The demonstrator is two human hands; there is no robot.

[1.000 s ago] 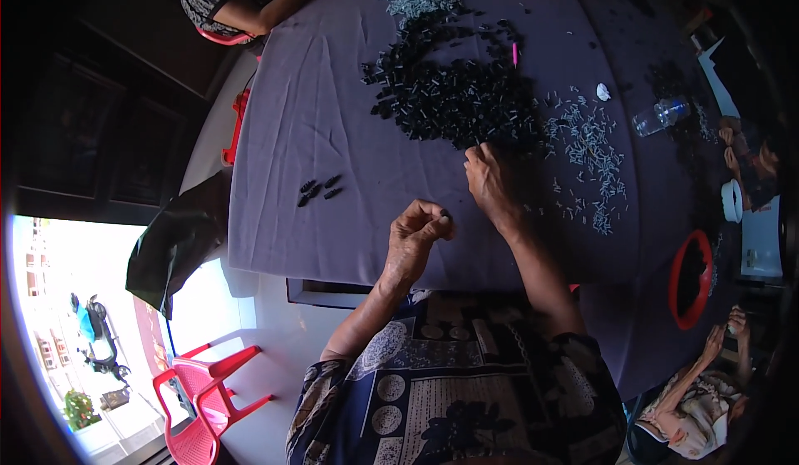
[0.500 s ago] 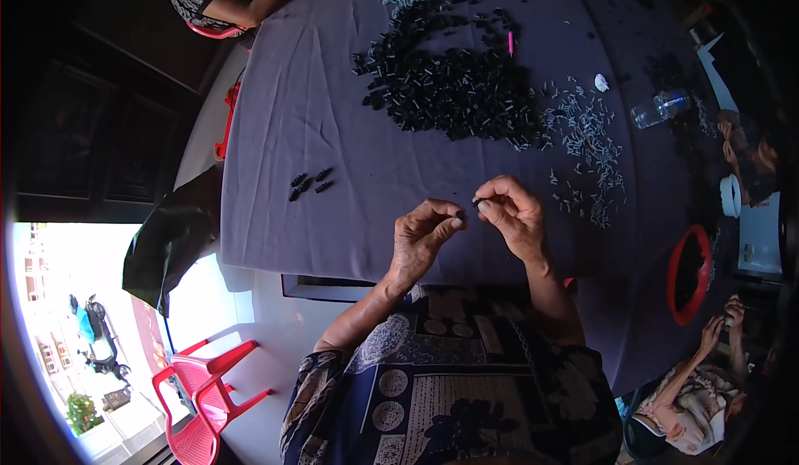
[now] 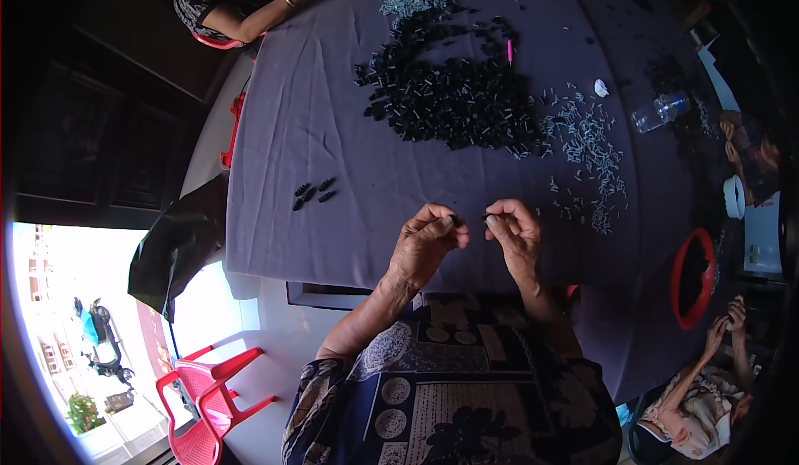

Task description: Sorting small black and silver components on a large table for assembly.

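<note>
Both hands are held just above the near edge of the grey-violet cloth-covered tabletop [image 3: 333, 132]. The left hand [image 3: 424, 244] is curled, thumb and forefinger pinched on a small black plastic piece [image 3: 454, 218]. The right hand [image 3: 512, 232] is likewise curled, its fingertips pinched on a second small dark piece [image 3: 485, 216]; the two pieces are held tip to tip, nearly touching, between the hands. Whether they are already joined cannot be told.

A large heap of small black plastic pieces [image 3: 454, 99] lies across the middle of the tabletop. Scattered pale grey slender pieces [image 3: 587, 136] lie toward the right edge. A short row of black pieces [image 3: 312, 192] is set apart near the left edge.

Judgement: the joining is best done with the pieces kept in line, the grip close to the tips, and light pressure applied, over the cloth so that a dropped piece is caught.
</note>
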